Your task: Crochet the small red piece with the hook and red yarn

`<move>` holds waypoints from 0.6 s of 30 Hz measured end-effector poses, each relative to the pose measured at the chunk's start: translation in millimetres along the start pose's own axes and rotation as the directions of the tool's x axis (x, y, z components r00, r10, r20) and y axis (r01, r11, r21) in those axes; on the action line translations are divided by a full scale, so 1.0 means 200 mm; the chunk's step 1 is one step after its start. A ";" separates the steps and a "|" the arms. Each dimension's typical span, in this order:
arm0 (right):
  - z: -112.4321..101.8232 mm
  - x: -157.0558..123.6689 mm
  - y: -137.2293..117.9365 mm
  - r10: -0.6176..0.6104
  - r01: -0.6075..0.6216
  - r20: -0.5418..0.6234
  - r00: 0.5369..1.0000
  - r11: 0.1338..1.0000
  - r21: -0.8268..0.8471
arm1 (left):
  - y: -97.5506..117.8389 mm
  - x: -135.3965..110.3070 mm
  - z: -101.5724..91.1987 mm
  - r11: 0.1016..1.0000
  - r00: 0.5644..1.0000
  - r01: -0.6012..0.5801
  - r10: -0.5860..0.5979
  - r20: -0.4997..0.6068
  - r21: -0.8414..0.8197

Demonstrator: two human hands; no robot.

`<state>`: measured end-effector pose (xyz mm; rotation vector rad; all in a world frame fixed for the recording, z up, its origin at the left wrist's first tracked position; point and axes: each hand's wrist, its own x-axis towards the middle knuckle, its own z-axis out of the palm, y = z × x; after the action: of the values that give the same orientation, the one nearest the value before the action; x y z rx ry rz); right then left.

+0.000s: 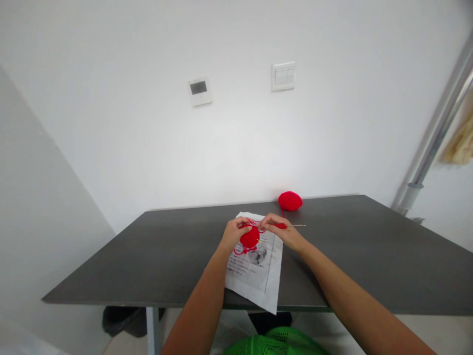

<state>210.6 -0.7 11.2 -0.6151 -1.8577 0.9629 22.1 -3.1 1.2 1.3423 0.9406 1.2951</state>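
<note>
My left hand (235, 232) pinches the edge of a round red crochet piece (250, 237), held above a printed sheet. A small yellow marker (259, 240) sticks out from the piece's right side, and loose red yarn (240, 250) hangs below it. Closed around a crochet hook (295, 226) with a red handle, my right hand (278, 228) is just right of the piece. The hook's thin metal shaft points right, away from the work. Red strands run between both hands; the fingertips' exact grip on them is too small to make out.
A red yarn ball (290, 201) sits at the dark table's (177, 261) back edge, its strand leading toward my hands. Beneath my hands lies the printed paper (254, 281), overhanging the front edge. A white wall (236, 148) stands behind; a black bin (125, 320) is below left.
</note>
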 end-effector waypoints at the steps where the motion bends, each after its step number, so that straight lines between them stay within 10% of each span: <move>1: 0.00 0.00 0.00 0.001 -0.001 0.000 1.000 1.000 0.006 | 0.00 0.00 0.00 1.000 1.000 -0.006 0.006 0.003 0.007; 18: 0.08 0.00 0.04 -0.121 0.098 -0.071 0.990 0.957 -0.274 | 0.00 0.00 0.03 0.978 0.986 -0.146 0.156 -0.060 0.150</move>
<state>196.9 -2.4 0.8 -0.6971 -1.9387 0.6047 28.5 -3.6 2.0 1.5127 1.0135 1.4202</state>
